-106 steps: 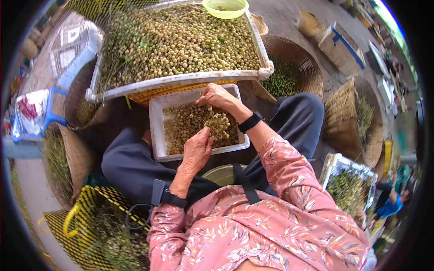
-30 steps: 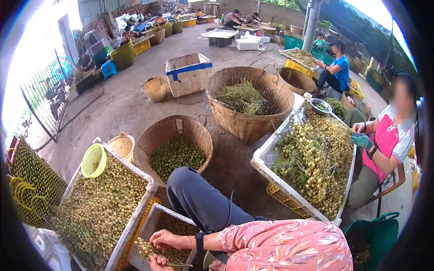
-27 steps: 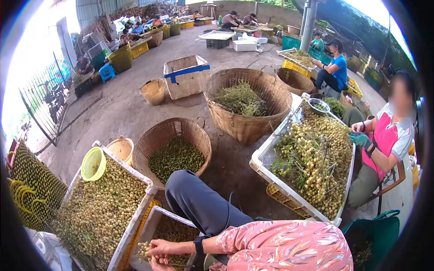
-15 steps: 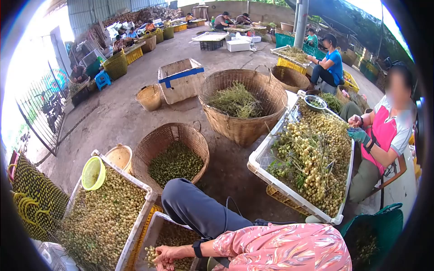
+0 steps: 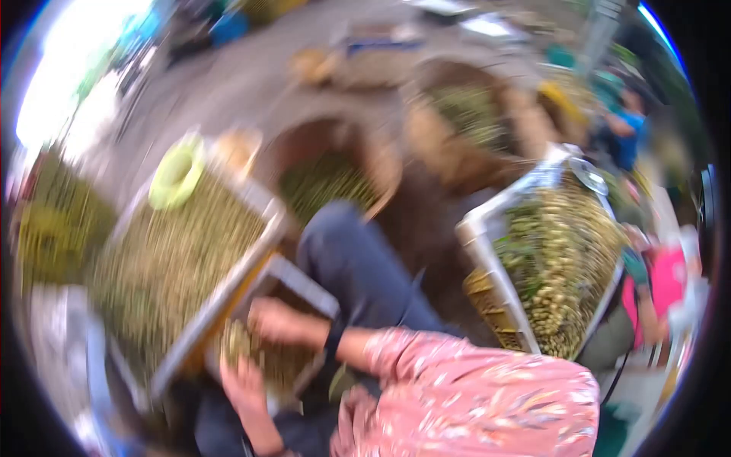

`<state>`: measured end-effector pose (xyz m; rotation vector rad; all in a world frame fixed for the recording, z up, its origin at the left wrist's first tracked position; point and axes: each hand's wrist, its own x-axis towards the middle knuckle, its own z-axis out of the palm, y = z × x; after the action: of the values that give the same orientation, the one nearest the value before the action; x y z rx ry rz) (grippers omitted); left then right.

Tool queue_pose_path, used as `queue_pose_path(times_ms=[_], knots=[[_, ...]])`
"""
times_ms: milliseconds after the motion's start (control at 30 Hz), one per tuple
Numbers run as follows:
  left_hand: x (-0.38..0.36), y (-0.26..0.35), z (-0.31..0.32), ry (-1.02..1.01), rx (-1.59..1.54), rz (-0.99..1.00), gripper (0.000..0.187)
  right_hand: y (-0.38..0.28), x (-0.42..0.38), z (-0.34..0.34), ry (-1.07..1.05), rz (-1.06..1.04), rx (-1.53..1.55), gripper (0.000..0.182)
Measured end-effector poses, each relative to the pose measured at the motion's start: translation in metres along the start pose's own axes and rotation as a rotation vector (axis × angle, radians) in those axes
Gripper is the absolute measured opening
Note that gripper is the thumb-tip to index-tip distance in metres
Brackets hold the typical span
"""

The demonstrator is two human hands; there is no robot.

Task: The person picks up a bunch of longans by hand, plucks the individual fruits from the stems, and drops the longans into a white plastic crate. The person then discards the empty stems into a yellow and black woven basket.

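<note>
Motion blur smears the view. My left hand point(image 5: 244, 377) is closed at the bottom left, with a small bunch of yellow-green fruit point(image 5: 237, 341) at its fingertips. Above and to its right, my right hand point(image 5: 280, 320), below a black wristband, looks curled, and what it grips is too blurred to make out. Both hands are over a white-rimmed crate point(image 5: 308, 286) with brownish fruit inside. Beside it on the left stands a large tray point(image 5: 217, 324) heaped with small fruit, a lime-green bowl point(image 5: 177, 172) at its top corner.
Ahead are a basket point(image 5: 384, 171) of green fruit and a larger basket point(image 5: 438, 145) with stems. A white tray point(image 5: 487, 255) of fruit bunches stands at the right, beside a person in pink point(image 5: 666, 286). A yellow-black woven bag point(image 5: 57, 228) is at the far left.
The view has turned and blurred, shifting the trays and baskets within it. My left hand has come into clear sight below my right hand, which appears higher above the crate.
</note>
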<state>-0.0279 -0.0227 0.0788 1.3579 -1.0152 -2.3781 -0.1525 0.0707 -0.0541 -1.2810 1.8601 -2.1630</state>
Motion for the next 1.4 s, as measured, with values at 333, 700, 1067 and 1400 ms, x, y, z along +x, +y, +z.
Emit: queue_pose_path(times_ms=[333, 700, 1067, 1400], knots=[[0.050, -0.005, -0.065, -0.555, -0.574, -0.068, 0.027, -0.075, 0.025, 0.014, -0.250, 1.118, 0.515, 0.045], [0.049, -0.030, -0.058, -0.361, -0.363, -0.038, 0.027, -0.030, -0.005, 0.031, 0.026, 0.992, 0.341, 0.014], [0.072, -0.055, -0.057, -0.425, -0.201, -0.199, 0.010, -0.055, 0.012, 0.033, -0.036, 0.886, 0.195, 0.014], [0.062, -0.066, -0.043, -0.328, -0.102, -0.091, 0.020, -0.049, 0.002, 0.037, 0.168, 1.121, 0.365, 0.018]])
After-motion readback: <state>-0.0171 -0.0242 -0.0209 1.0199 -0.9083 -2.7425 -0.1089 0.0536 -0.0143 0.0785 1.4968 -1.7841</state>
